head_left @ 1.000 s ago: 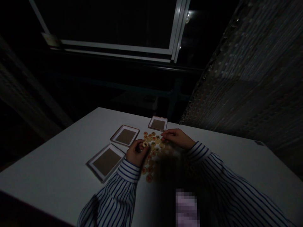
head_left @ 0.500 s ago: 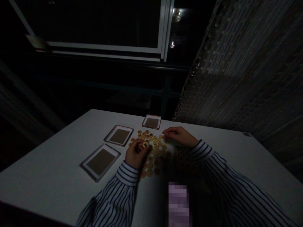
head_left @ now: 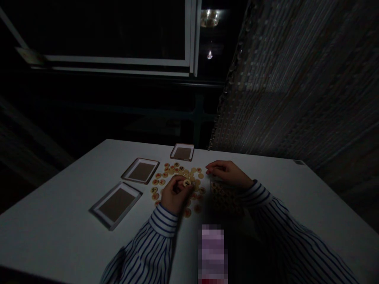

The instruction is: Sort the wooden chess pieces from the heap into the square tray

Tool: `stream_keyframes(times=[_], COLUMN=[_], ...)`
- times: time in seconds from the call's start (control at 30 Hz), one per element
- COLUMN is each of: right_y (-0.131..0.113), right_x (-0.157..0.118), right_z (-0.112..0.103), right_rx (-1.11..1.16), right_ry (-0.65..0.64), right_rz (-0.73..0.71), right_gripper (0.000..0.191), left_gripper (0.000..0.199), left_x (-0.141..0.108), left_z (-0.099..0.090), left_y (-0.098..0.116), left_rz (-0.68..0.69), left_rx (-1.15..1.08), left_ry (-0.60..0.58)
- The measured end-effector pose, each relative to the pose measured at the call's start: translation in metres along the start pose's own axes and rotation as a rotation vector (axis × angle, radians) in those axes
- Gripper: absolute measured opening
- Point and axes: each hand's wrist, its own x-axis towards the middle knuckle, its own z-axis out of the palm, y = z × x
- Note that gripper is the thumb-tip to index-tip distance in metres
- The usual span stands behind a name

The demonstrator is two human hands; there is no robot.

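Observation:
A round wooden Chinese chess piece (head_left: 186, 183) with a dark character on it is pinched between the thumb and fingers of my left hand (head_left: 174, 194). That hand hovers over loose pieces (head_left: 165, 174) spread on the table, some marked in red or black, others showing plain faces. To the right, my right hand (head_left: 231, 172) is held palm down with its fingers loosely stretched out. I see nothing in it. Its fingertips are close to the right edge of the pieces. Just below it, in deep shadow, is a container of pieces (head_left: 226, 199).
On the white table (head_left: 65, 201) lie three shallow open trays: one at the back (head_left: 182, 152), one at the left (head_left: 140, 170) and one nearer (head_left: 116, 206). A bead curtain (head_left: 275, 86) hangs at the right. A window frame (head_left: 118, 62) is beyond the table.
My view has turned slightly right. Both hands have shifted right over the table, uncovering more pieces on the left. The left hand still holds the piece.

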Motion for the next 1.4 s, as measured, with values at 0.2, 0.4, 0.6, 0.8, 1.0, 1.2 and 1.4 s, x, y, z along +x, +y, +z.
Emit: stream_keyframes(times=[0.2, 0.4, 0.6, 0.8, 1.0, 1.2, 1.4], right_y=[0.007, 0.013, 0.021, 0.03, 0.037, 0.041, 0.042], right_x=[-0.013, -0.022, -0.029, -0.033, -0.037, -0.038, -0.04], right_z=[-0.009, -0.017, -0.02, -0.025, -0.028, -0.032, -0.036], right_rx=[0.041, 0.057, 0.063, -0.045, -0.12, -0.129, -0.155], right_ry=[0.026, 0.045, 0.074, 0.079, 0.081, 0.055, 0.072], right_rz=[0.059, 0.066, 0.071, 0.037, -0.007, -0.045, -0.058], right_gripper=[0.028, 0.029, 0.029, 0.026, 0.025, 0.025, 0.025], left_gripper=[0.022, 0.021, 0.024, 0.022, 0.022, 0.024, 0.023], left_x=[-0.003, -0.007, -0.007, -0.006, -0.004, 0.002, 0.003], left_z=[0.013, 0.026, 0.038, 0.048, 0.056, 0.069, 0.082], left_y=[0.003, 0.012, 0.0, -0.003, -0.003, -0.001, -0.005], left_rz=[-0.002, -0.07, -0.112, -0.077, -0.069, -0.083, -0.141], left_rx=[0.038, 0.022, -0.045, -0.03, -0.02, -0.087, -0.208], left_ry=[-0.039, -0.078, -0.149, -0.173, -0.185, -0.194, -0.225])
